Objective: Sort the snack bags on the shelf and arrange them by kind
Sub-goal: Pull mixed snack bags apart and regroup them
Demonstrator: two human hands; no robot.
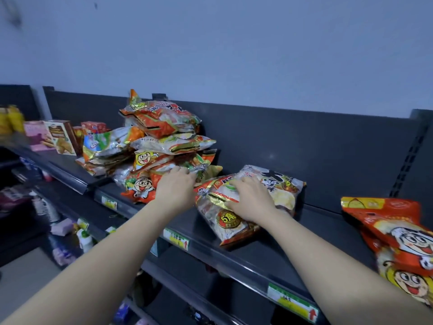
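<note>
A loose heap of snack bags (161,141) in orange, red and clear wrapping lies on the dark shelf (257,252), left of centre. My left hand (174,186) rests on the heap's lower bags, fingers spread forward. To the right lies a separate stack of clear rice-cracker bags (278,191) with gold and red trim. My right hand (249,201) lies on top of this stack, fingers curled over the bag's edge. Further right, red bags with a cartoon face (398,240) lie at the shelf's end.
Boxed snacks (58,137) and yellow items (11,119) stand on the shelf at far left. Price labels (177,238) run along the shelf's front rail. Lower shelves hold small packets and bottles (63,228). A dark back panel rises behind the shelf.
</note>
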